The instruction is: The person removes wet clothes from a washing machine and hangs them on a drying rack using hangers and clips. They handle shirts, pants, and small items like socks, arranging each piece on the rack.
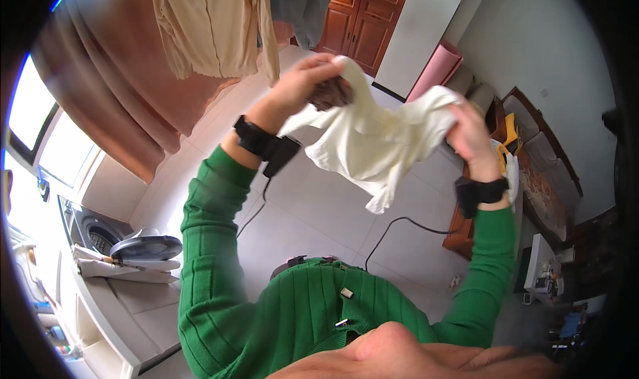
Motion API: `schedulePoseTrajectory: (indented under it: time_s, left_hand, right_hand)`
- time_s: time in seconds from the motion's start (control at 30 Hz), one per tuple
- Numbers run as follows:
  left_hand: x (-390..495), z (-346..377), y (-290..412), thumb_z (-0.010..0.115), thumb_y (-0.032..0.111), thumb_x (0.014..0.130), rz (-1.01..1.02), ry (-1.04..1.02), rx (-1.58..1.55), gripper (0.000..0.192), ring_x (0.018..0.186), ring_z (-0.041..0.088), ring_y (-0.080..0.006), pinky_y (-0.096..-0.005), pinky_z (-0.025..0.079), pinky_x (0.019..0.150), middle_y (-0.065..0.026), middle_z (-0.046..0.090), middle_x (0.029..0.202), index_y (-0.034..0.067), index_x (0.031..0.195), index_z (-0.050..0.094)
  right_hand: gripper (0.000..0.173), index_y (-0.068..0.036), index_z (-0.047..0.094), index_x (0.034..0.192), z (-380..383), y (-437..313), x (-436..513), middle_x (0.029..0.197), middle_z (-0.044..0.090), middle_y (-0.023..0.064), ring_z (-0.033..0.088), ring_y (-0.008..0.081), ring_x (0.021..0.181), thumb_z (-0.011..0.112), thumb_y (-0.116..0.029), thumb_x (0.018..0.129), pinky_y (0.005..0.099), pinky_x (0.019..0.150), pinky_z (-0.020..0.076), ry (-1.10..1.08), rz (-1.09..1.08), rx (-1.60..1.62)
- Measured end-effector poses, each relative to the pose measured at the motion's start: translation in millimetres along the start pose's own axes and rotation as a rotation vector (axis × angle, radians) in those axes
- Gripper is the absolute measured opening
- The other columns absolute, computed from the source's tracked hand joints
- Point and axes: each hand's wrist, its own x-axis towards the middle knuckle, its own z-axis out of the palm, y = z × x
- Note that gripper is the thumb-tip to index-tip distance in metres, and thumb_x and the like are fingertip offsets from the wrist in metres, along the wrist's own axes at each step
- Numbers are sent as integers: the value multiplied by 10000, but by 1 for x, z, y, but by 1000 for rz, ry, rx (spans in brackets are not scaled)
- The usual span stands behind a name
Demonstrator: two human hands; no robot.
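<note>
A cream-white cloth garment (369,134) is stretched in the air between my two hands. My left hand (314,77) pinches one upper edge of it, and a bunched dark brown piece (330,93), perhaps cloth, sits under those fingers. My right hand (469,131) grips the opposite upper edge. Below my hands the garment sags in folds, one narrow end dangling over the tiled floor. Black straps with small devices go round both wrists, each trailing a cable.
A beige cardigan (214,29) and grey clothing (302,9) hang ahead, beside a brown curtain (95,69). At left stands a washing machine (97,231). A rolled pink mat (437,69) leans by the wall, and a wooden sofa (541,164) is at right.
</note>
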Motion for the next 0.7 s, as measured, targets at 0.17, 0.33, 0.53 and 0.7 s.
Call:
schedulePoseTrajectory:
  time_s: [0.17, 0.33, 0.53, 0.7]
  left_hand:
    - [21, 44, -2, 572, 226, 914, 80, -87, -272, 181, 748, 633, -140, -257, 517, 687, -64, 643, 833, 51, 956, 548]
    - [20, 34, -5, 507, 228, 941, 26, -84, -307, 224, 763, 636, -152, -271, 533, 710, -81, 641, 859, 22, 1028, 527]
    - [-7, -8, -12, 446, 266, 958, 50, 42, -422, 294, 901, 632, -205, -320, 518, 798, -113, 627, 1039, 58, 1142, 539]
    - [-18, -25, -24, 487, 237, 924, 192, 15, -667, 217, 1073, 548, -269, -391, 461, 901, -159, 555, 1186, 69, 1051, 543]
  right_hand:
    - [522, -54, 333, 1378, 58, 51, 10, 1253, 504, 77, 505, 175, 1114, 539, -119, 903, 326, 962, 397, -300, 80, -87]
    - [418, -22, 476, 1239, 79, 75, 26, 1090, 579, 48, 547, 116, 963, 611, -157, 867, 240, 836, 432, -138, -85, -564]
    - [288, -24, 554, 1125, 71, 79, 40, 984, 614, 23, 586, 104, 869, 560, -216, 911, 253, 766, 473, -2, -123, -76]
    - [276, -17, 539, 1092, 79, 76, 44, 977, 617, 50, 590, 120, 877, 576, -197, 886, 267, 788, 476, 56, -119, -62]
